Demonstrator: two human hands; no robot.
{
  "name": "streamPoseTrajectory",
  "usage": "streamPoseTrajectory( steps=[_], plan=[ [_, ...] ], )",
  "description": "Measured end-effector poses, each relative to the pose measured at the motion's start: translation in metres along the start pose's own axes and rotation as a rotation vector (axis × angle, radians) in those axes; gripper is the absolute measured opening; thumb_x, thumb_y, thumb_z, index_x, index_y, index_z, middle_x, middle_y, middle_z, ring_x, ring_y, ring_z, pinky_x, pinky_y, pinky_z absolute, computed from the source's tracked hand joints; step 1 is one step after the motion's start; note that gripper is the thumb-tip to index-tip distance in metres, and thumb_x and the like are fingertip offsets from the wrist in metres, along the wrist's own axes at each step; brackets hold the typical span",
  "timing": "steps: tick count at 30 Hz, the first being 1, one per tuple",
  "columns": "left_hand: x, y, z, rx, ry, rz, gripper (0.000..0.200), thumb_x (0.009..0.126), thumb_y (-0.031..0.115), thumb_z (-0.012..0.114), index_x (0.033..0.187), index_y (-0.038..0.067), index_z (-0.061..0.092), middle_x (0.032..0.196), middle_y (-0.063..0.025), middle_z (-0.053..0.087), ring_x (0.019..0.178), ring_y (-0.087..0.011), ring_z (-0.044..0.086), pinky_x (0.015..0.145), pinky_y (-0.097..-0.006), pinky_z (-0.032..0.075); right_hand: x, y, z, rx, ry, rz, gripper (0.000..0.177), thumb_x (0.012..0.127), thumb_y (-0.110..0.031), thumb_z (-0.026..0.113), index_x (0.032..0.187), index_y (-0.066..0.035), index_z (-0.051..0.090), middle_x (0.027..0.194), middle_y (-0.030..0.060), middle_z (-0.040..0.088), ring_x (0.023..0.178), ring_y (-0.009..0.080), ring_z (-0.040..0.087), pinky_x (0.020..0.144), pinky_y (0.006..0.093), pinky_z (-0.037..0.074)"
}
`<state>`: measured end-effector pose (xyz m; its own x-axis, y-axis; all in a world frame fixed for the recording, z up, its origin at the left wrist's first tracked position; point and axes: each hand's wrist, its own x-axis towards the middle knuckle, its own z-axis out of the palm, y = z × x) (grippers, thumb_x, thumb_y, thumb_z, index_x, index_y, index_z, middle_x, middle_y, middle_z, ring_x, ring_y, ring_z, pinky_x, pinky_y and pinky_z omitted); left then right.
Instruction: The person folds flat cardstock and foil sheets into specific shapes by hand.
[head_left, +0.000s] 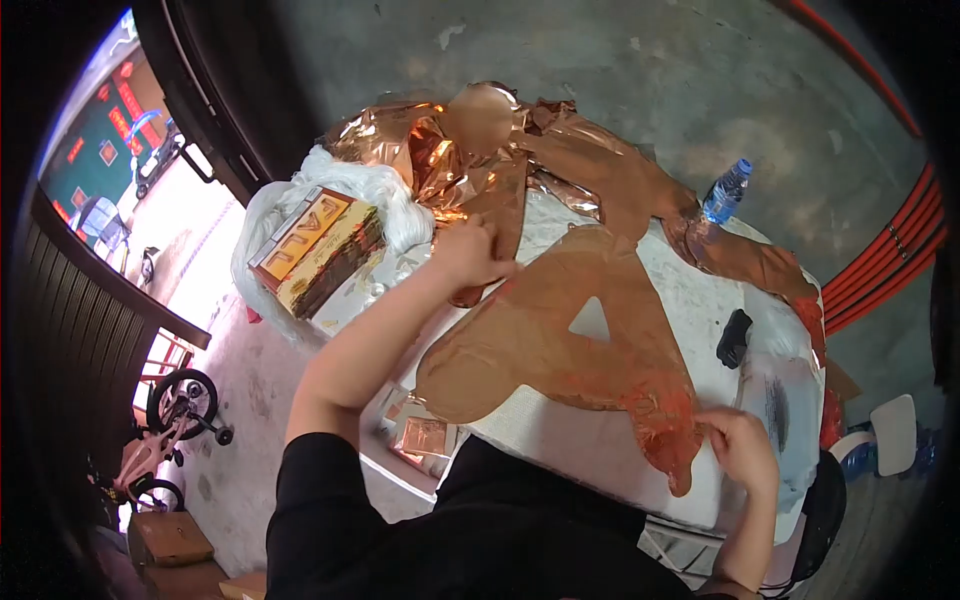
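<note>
A flat copper-coloured foil balloon shaped like a letter A (540, 330) lies across the white table (570, 430), with a triangular hole in it. My left hand (470, 255) is at its upper left edge, fingers closed, beside more crumpled copper foil (590, 165); what the fingers pinch is too small to make out. At the lower right, my right hand (742, 448) has its thumb and fingertips closed on the edge of the balloon's reddish right leg.
A box marked FALL (315, 250) rests on white string (262, 225) at the left. At the right are a water bottle (727, 190), a black object (734, 338) and clear plastic bags (780, 400). Small copper packets (425, 437) lie near the front edge.
</note>
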<state>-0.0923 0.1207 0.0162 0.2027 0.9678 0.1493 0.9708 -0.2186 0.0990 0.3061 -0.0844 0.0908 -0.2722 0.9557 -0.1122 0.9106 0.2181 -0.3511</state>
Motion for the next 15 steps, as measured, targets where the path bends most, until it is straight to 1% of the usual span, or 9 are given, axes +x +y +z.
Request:
streamPoseTrajectory(
  steps=[1, 2, 4, 5, 7, 8, 10, 12, 15],
  plan=[
    [-0.001, 0.008, 0.005, 0.148, 0.085, 0.013, 0.059, 0.077, 0.052, 0.067, 0.11, 0.004, 0.066, 0.115, -0.0176, 0.061, 0.097, -0.0357, 0.064, 0.083, -0.0419, 0.053, 0.008, -0.005, 0.002, -0.003, -0.002, -0.008, 0.029, 0.071, 0.005, 0.06, 0.099, -0.003, 0.068, 0.09, 0.016, 0.067, 0.078, 0.0305, 0.066, 0.07, 0.0342, 0.052],
    [0.005, 0.011, 0.004, 0.147, 0.086, 0.006, 0.059, 0.077, 0.052, 0.067, 0.11, 0.004, 0.066, 0.115, -0.0176, 0.061, 0.097, -0.0357, 0.064, 0.083, -0.0419, 0.053, 0.018, -0.009, 0.008, 0.039, 0.079, -0.066, 0.025, 0.074, 0.001, 0.06, 0.098, -0.005, 0.067, 0.089, 0.0156, 0.066, 0.078, 0.0326, 0.065, 0.07, 0.0381, 0.051],
    [0.019, 0.016, -0.006, 0.034, -0.269, -0.151, 0.06, 0.077, 0.049, 0.067, 0.113, 0.001, 0.065, 0.122, -0.0149, 0.059, 0.12, -0.0351, 0.051, 0.093, -0.0436, 0.048, 0.034, -0.016, 0.021, 0.083, 0.165, -0.126, 0.021, 0.077, -0.003, 0.061, 0.097, -0.007, 0.067, 0.088, 0.0153, 0.065, 0.079, 0.0347, 0.063, 0.069, 0.042, 0.05],
    [0.022, 0.02, -0.007, 0.036, -0.268, -0.153, 0.06, 0.077, 0.049, 0.067, 0.113, 0.001, 0.065, 0.122, -0.0149, 0.059, 0.12, -0.0351, 0.051, 0.093, -0.0436, 0.048, 0.04, -0.02, 0.028, 0.057, 0.135, -0.195, 0.018, 0.079, -0.006, 0.061, 0.096, -0.007, 0.065, 0.092, 0.0144, 0.065, 0.081, 0.0345, 0.063, 0.071, 0.0419, 0.051],
    [0.026, 0.026, -0.007, 0.143, -0.359, -0.11, 0.046, 0.084, 0.033, 0.062, 0.117, 0.001, 0.063, 0.128, -0.017, 0.056, 0.118, -0.0351, 0.054, 0.093, -0.0451, 0.049, 0.053, -0.028, 0.044, 0.036, 0.101, -0.269, 0.015, 0.08, -0.008, 0.061, 0.095, -0.006, 0.064, 0.095, 0.0135, 0.065, 0.083, 0.0343, 0.063, 0.072, 0.0417, 0.051],
    [0.03, 0.028, 0.0, 0.145, -0.362, -0.114, 0.046, 0.084, 0.033, 0.062, 0.117, 0.001, 0.063, 0.128, -0.017, 0.056, 0.118, -0.0351, 0.054, 0.093, -0.0451, 0.049, 0.059, -0.031, 0.052, 0.061, 0.093, -0.313, 0.016, 0.082, -0.01, 0.061, 0.097, -0.006, 0.064, 0.097, 0.0127, 0.065, 0.085, 0.0341, 0.063, 0.074, 0.0416, 0.051],
    [0.035, 0.03, 0.012, 0.206, -0.284, -0.177, 0.036, 0.087, 0.019, 0.055, 0.117, 0.002, 0.063, 0.119, -0.0177, 0.063, 0.108, -0.0321, 0.062, 0.084, -0.0466, 0.053, 0.066, -0.044, 0.058, 0.093, 0.085, -0.36, 0.016, 0.083, -0.012, 0.061, 0.099, -0.006, 0.064, 0.099, 0.012, 0.065, 0.088, 0.0338, 0.063, 0.075, 0.0414, 0.051],
    [0.042, 0.024, 0.014, 0.217, -0.306, -0.13, 0.033, 0.088, 0.018, 0.053, 0.115, 0.003, 0.065, 0.112, -0.0173, 0.066, 0.101, -0.0318, 0.065, 0.078, -0.046, 0.054, 0.073, -0.056, 0.059, 0.144, 0.142, -0.418, 0.012, 0.082, -0.006, 0.062, 0.092, -0.004, 0.067, 0.097, 0.0103, 0.067, 0.086, 0.0304, 0.064, 0.075, 0.0364, 0.052],
    [0.043, 0.021, 0.014, 0.212, -0.267, -0.097, 0.029, 0.089, 0.016, 0.05, 0.108, 0.003, 0.068, 0.101, -0.0166, 0.069, 0.091, -0.0313, 0.068, 0.07, -0.0444, 0.056, 0.077, -0.051, 0.073, 0.234, 0.15, -0.403, 0.011, 0.081, -0.005, 0.063, 0.092, -0.003, 0.067, 0.099, 0.0105, 0.067, 0.089, 0.0287, 0.064, 0.076, 0.0358, 0.051]
  ],
)
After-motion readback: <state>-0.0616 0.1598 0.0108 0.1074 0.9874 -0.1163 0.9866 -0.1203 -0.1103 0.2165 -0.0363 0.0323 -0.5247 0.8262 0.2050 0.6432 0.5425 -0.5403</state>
